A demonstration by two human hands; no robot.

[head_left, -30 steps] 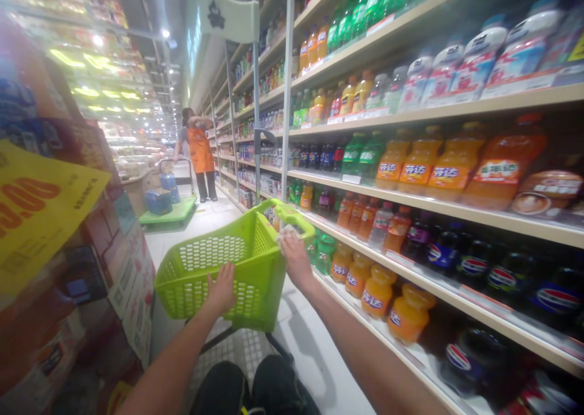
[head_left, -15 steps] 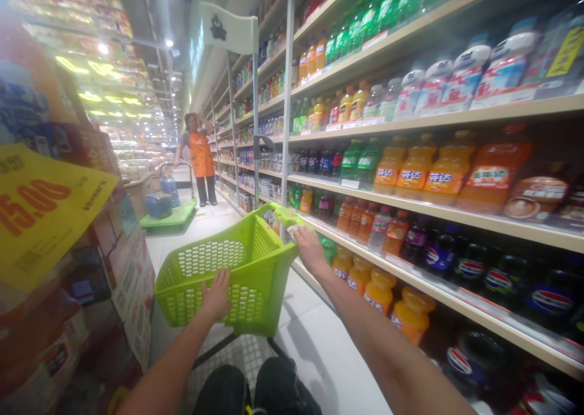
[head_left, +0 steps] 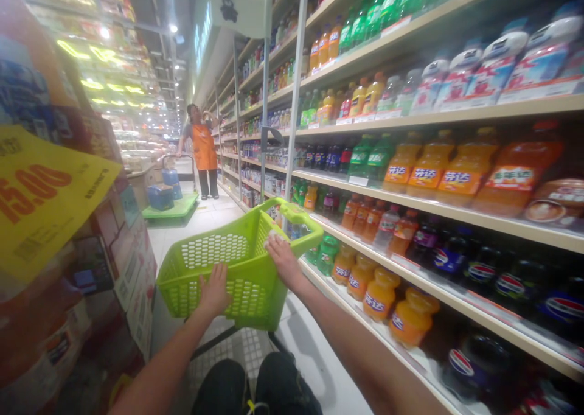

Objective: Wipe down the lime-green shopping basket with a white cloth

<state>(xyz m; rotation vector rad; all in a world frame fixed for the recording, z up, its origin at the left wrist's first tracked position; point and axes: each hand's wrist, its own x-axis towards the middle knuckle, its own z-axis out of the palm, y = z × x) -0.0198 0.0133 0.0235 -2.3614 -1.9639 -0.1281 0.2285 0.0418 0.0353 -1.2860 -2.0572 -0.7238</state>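
Note:
A lime-green plastic shopping basket [head_left: 237, 263] is tilted in front of me in a shop aisle. My left hand [head_left: 214, 290] grips its near rim, fingers curled over the edge. My right hand [head_left: 281, 260] is closed on the basket's right rim, just below its green handle [head_left: 296, 213], and seems to press a pale cloth against it. Below the basket are a dark frame with a white mesh deck [head_left: 237, 354] and my dark knees [head_left: 255, 387].
Shelves of orange, green and dark soda bottles [head_left: 410, 171] run along the right. Stacked boxes with a yellow price sign [head_left: 41, 196] stand at the left. Down the aisle a person in an orange apron [head_left: 203, 150] stands beside a green flat cart [head_left: 171, 208].
My right hand slid back along the basket's right rim, toward me and away from the handle. The left hand kept its grip. The view shifted slightly.

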